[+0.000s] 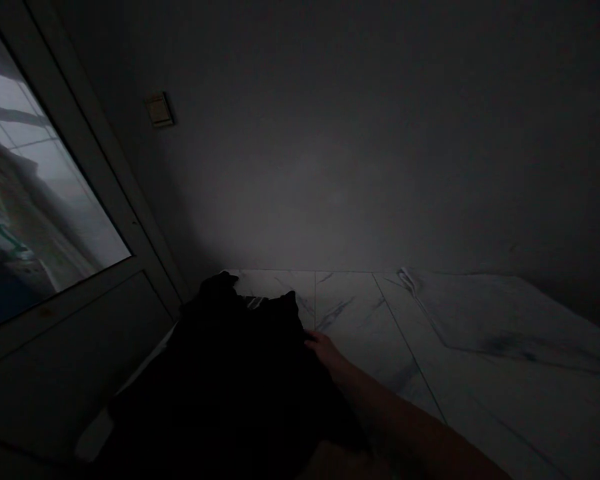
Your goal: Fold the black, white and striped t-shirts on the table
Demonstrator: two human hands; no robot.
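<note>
A black cloth garment (230, 380) lies in a heavy, crumpled heap at the lower middle, with a thin striped edge showing near its top (255, 303). My right hand (323, 348) comes in from the lower right and its fingers rest on the garment's right side. The dim light hides whether they grip the cloth. My left hand is out of sight. The heap lies on a white marble-patterned tile surface (360, 320).
A glass door panel in a white frame (40, 193) stands at the left, with a small wall plate (159, 110) on the grey wall beside it. The tiled surface meets the wall at the back. A pale strip (95, 433) shows below the cloth.
</note>
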